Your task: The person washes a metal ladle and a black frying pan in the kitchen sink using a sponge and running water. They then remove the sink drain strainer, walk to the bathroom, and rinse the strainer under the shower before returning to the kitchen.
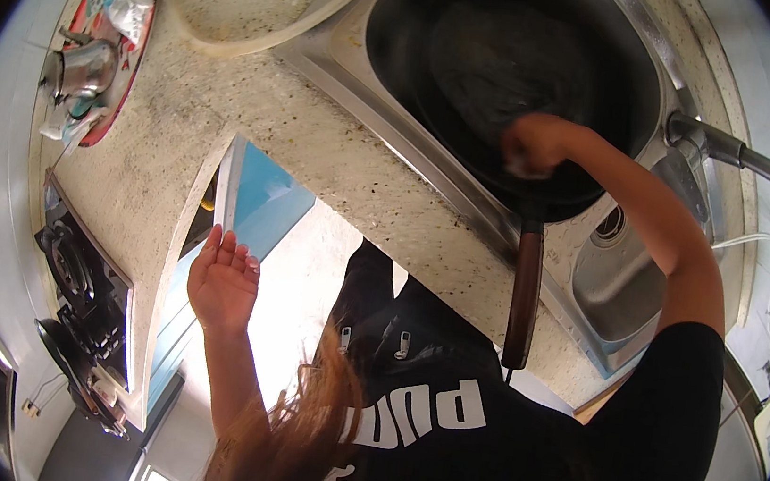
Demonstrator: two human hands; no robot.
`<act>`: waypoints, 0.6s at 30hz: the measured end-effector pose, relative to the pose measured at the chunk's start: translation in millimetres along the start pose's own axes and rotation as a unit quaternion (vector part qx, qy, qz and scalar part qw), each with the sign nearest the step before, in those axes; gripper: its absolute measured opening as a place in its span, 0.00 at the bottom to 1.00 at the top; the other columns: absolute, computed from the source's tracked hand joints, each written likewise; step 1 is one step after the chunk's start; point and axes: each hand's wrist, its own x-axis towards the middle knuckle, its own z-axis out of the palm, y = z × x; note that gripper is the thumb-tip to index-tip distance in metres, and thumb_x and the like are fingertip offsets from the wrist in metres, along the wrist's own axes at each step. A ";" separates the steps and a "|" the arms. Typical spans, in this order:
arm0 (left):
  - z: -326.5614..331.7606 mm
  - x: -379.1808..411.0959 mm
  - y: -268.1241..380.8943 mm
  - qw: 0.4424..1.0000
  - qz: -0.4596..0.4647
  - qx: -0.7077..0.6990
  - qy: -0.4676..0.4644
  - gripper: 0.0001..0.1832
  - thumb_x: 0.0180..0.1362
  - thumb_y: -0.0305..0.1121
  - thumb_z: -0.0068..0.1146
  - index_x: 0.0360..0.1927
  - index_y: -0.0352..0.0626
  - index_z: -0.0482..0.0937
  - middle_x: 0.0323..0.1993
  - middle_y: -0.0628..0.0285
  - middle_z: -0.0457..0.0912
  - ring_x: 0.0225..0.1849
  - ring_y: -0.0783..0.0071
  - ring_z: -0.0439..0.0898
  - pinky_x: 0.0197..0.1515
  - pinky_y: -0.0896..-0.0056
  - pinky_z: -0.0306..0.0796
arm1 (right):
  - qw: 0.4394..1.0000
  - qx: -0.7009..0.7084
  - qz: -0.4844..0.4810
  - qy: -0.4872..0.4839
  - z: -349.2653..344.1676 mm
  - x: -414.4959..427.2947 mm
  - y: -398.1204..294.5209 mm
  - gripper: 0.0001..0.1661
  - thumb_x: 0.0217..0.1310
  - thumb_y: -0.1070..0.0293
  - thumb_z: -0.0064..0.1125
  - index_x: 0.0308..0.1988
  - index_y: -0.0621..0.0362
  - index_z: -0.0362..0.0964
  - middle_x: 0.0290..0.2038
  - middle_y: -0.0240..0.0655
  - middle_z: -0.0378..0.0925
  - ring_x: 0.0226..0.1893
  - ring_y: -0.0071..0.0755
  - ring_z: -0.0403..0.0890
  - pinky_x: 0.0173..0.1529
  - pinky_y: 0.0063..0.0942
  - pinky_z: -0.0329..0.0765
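Note:
A large dark frying pan [505,62] lies across the left part of the stainless steel sink [336,42], its inside wet and shiny. Its brown handle [524,299] juts over the counter's front edge. My right hand [538,144] is down in the pan near the handle side, fingers curled and blurred. Something pale shows beneath those fingers; whether it is foam or a held pad is unclear. My left hand [226,286] is raised off the front of the counter, palm up, fingers extended and holding nothing.
A grey faucet [696,137] stands behind the small sink basin [618,285]. On the speckled counter [181,89] are a translucent round rim [236,49] and a red tray [135,69] with a metal pot [88,68] and plastic bags [129,1]. A gas stove [90,292] sits at left.

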 end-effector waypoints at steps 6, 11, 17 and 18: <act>-2.2 -5.0 -2.5 0.999 0.023 0.016 0.027 0.16 0.54 0.30 0.39 0.46 0.39 0.67 0.35 0.61 0.74 0.34 0.69 0.73 0.36 0.68 0.69 | 0.907 -0.019 0.015 0.420 -16.5 -22.2 9.6 0.17 0.38 0.73 0.56 0.36 0.52 0.72 0.30 0.37 0.70 0.26 0.34 0.73 0.32 0.27 0.71; -4.0 -13.4 -0.7 0.999 0.040 0.008 0.036 0.16 0.54 0.31 0.40 0.47 0.40 0.68 0.35 0.62 0.74 0.34 0.70 0.73 0.37 0.69 0.69 | 0.667 0.078 -0.240 0.701 -67.0 21.7 -85.9 0.12 0.41 0.77 0.52 0.32 0.52 0.71 0.30 0.32 0.72 0.32 0.36 0.74 0.33 0.28 0.71; -10.8 -23.1 -0.6 0.997 0.063 0.022 0.027 0.17 0.54 0.32 0.40 0.47 0.41 0.68 0.36 0.64 0.74 0.34 0.72 0.73 0.37 0.70 0.69 | 0.700 -0.064 -0.283 0.652 -87.3 51.5 -107.7 0.13 0.40 0.81 0.50 0.31 0.54 0.71 0.31 0.34 0.73 0.30 0.41 0.73 0.34 0.33 0.71; -15.0 -24.4 -2.3 0.997 0.068 0.021 0.033 0.17 0.54 0.32 0.40 0.47 0.41 0.68 0.36 0.64 0.74 0.34 0.72 0.73 0.37 0.70 0.69 | 0.749 -0.084 -0.274 0.598 -86.6 45.3 -105.3 0.09 0.37 0.78 0.51 0.26 0.55 0.71 0.29 0.34 0.73 0.30 0.41 0.73 0.34 0.35 0.70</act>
